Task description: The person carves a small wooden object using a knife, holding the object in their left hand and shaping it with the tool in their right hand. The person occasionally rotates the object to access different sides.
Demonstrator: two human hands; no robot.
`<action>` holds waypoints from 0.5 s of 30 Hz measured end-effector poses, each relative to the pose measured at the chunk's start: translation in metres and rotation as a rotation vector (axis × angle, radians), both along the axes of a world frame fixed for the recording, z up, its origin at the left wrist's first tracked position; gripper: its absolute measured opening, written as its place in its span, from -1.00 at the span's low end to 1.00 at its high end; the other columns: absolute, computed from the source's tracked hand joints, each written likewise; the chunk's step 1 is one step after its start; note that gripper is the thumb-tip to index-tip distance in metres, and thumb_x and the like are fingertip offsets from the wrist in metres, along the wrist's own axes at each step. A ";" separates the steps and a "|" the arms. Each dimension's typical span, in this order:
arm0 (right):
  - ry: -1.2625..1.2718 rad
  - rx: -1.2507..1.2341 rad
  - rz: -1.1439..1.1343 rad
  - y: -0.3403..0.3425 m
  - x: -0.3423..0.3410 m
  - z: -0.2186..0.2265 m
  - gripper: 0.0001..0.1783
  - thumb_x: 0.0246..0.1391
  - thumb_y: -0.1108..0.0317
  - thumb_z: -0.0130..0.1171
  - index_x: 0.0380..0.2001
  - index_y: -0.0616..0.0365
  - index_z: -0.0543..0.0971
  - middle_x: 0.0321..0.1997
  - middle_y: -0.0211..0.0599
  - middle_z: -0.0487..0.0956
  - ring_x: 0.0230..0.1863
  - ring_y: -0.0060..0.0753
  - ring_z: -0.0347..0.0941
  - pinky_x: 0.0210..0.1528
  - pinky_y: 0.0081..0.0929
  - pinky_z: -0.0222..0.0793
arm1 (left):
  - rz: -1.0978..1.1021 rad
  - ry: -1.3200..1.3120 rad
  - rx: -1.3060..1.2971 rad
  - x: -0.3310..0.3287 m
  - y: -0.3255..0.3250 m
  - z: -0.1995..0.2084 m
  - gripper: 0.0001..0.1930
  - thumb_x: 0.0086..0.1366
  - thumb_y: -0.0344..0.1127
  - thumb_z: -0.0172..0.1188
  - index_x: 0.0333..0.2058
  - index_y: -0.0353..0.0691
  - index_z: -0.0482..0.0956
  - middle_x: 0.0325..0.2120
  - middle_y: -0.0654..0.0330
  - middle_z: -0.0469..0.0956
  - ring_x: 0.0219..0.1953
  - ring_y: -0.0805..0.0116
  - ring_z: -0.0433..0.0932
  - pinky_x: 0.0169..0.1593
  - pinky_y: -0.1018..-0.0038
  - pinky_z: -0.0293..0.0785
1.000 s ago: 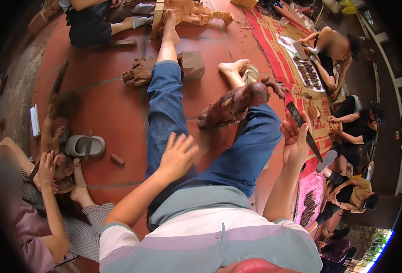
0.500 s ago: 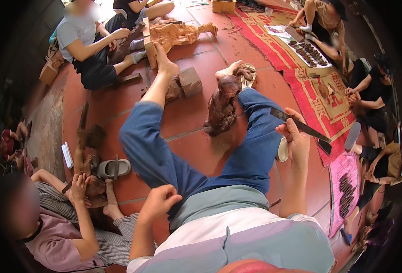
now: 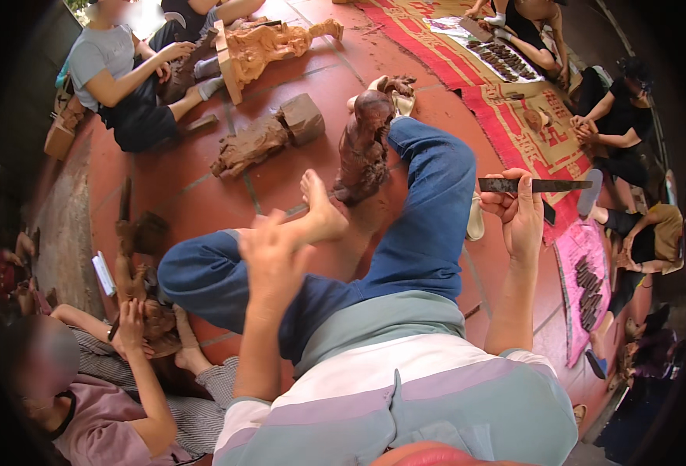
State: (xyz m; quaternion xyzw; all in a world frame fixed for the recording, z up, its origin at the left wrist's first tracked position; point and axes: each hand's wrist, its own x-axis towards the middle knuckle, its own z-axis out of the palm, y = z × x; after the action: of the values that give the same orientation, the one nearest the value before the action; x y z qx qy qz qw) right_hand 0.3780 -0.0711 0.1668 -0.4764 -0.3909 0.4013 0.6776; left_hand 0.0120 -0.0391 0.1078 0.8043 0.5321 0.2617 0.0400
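Note:
My right hand (image 3: 520,213) grips a flat dark metal chisel (image 3: 541,186) between thumb and fingers, held level above the floor to the right of my knee. Nothing shows in my left hand (image 3: 275,260), which is blurred by motion with its fingers loosely apart, above my folded left leg and near my bare foot (image 3: 321,213). Ahead, a dark reddish-brown wooden carving (image 3: 362,151) stands against my right lower leg. Left of it, a rough brown carving with a squared block end (image 3: 302,119) lies on the floor.
Red tiles (image 3: 203,206) surround me. A person with a pale orange carved figure (image 3: 269,50) sits far left; another works on a carving (image 3: 156,318) near left. On the right lie a red patterned mat (image 3: 506,128) and a pink cloth (image 3: 583,272) with several tools, with people beside them.
My left leg has folded inward, its foot drawn back from the pale carving. My left hand has risen forward. The chisel has turned from slanting to level, and the view has shifted slightly.

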 end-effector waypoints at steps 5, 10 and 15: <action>-0.146 -0.002 -0.106 -0.010 0.022 0.005 -0.66 0.34 0.14 -0.08 -0.14 0.23 0.45 -0.18 -0.10 0.59 -0.27 -0.37 0.61 -0.18 -0.39 0.62 | 0.459 0.222 0.150 -0.086 0.021 -0.028 -0.65 0.13 -0.13 0.25 -0.12 -0.14 0.60 0.02 0.08 0.50 0.21 -0.06 0.26 0.32 -0.06 -0.01; -0.352 0.074 -0.188 -0.007 0.027 0.050 -0.85 0.15 0.56 0.14 -0.19 0.24 0.50 -0.21 -0.32 0.54 -0.25 -0.49 0.56 -0.07 -0.50 0.58 | 0.710 0.180 0.058 -0.115 0.043 -0.028 -0.62 0.18 -0.01 0.19 -0.14 -0.14 0.63 -0.06 0.15 0.56 0.06 -0.06 0.42 0.20 0.05 0.21; -0.426 0.161 -0.163 0.006 0.039 0.102 -0.86 0.20 0.55 0.09 -0.16 0.28 0.47 -0.19 -0.35 0.51 -0.18 -0.47 0.55 0.00 -0.44 0.56 | 0.751 0.066 -0.017 -0.124 0.051 -0.024 -0.63 0.21 0.01 0.17 -0.18 -0.14 0.64 -0.13 0.15 0.58 -0.05 0.02 0.50 0.06 0.15 0.36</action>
State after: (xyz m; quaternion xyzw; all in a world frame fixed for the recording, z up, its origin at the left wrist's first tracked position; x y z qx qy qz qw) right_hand 0.4169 -0.0651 0.2689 -0.5247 -0.5162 0.2030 0.6458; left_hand -0.1120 0.0120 0.0834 0.5608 0.7930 0.2278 -0.0692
